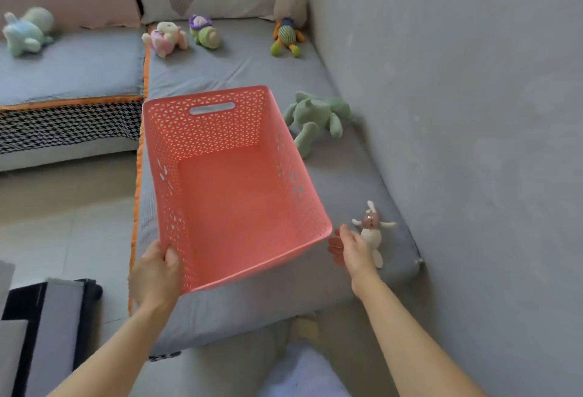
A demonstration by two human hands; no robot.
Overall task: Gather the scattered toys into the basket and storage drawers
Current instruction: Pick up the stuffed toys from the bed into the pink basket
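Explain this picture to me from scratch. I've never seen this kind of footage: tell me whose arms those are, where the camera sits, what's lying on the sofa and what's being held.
There is no machine here. The camera is worn on a person's head and looks forward and down, so the two bare arms belong to the wearer.

The left hand grips the near corner of an empty pink basket, which sits tilted over a grey sofa. The right hand is open and holds nothing; it hangs beside the basket's other near corner, next to a small white doll.

Soft toys lie scattered on the cushions: a green plush right of the basket, a striped one in the far corner, a purple-capped one, a pink-and-white one and a pale blue one far left.
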